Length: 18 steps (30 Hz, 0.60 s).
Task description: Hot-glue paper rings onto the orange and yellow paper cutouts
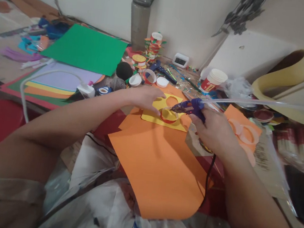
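Observation:
My right hand (pixel 215 132) is wrapped round a purple glue gun (pixel 189 107) with a clear glue stick (pixel 252 102) running out of its back. Its nozzle points left at a short red cup ring (pixel 168 115). The ring stands on a yellow sheet (pixel 154 116) that has a round hole cut in it. My left hand (pixel 145 96) lies on the yellow sheet just left of the ring, fingers stretched, a fingertip beside the ring. A large orange sheet (pixel 159 166) lies under both, toward me.
A green sheet (pixel 86 48), a lilac sheet (pixel 62 78), a metal bottle (pixel 140 17), a stack of decorated cups (pixel 154 46), cut cup pieces (pixel 150 76) and a paper cup (pixel 213 80) crowd the back. Orange paper rings (pixel 244 133) lie at right. The gun's black cord (pixel 208 179) hangs toward me.

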### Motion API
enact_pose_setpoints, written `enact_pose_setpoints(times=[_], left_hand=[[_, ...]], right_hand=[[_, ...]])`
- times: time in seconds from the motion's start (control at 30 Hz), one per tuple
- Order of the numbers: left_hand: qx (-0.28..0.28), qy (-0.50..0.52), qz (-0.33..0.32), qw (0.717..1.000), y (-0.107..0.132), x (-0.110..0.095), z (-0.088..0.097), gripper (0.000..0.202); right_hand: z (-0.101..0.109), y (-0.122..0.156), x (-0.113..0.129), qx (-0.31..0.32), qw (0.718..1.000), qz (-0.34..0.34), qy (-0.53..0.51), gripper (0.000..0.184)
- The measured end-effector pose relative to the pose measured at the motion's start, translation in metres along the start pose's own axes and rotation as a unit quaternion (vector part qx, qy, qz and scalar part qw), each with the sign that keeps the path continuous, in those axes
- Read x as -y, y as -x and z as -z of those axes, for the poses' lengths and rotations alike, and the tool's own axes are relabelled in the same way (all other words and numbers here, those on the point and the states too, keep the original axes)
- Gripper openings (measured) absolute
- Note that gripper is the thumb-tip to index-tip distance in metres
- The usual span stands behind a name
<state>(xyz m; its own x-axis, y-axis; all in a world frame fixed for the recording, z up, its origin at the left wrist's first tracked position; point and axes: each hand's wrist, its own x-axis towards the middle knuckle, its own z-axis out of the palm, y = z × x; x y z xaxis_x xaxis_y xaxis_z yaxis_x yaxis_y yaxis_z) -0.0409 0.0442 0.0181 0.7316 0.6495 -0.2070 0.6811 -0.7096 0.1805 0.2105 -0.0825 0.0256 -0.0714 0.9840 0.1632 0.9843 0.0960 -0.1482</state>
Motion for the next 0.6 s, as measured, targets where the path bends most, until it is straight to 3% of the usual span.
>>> enact_pose_setpoints(times=[0.1,0.27,0.5,0.6], left_hand=[[0.039,0.009,-0.010,0.999,-0.002,0.015,-0.005,0.111],[0.040,-0.001,0.007,0.999,-0.006,0.022,-0.012,0.118],[0.028,-0.016,-0.019,0.999,-0.021,0.027,-0.003,0.123],[0.013,-0.017,0.004,1.000,-0.030,0.028,0.004,0.121]], right_hand=[[-0.001,0.000,-0.002,0.000,1.000,0.015,-0.010,0.034],[0.001,-0.001,-0.002,0.010,1.000,0.021,-0.011,0.033],[0.003,-0.003,-0.002,0.018,0.999,0.010,-0.028,0.033],[0.000,-0.005,-0.003,0.018,0.999,0.018,-0.029,0.035]])
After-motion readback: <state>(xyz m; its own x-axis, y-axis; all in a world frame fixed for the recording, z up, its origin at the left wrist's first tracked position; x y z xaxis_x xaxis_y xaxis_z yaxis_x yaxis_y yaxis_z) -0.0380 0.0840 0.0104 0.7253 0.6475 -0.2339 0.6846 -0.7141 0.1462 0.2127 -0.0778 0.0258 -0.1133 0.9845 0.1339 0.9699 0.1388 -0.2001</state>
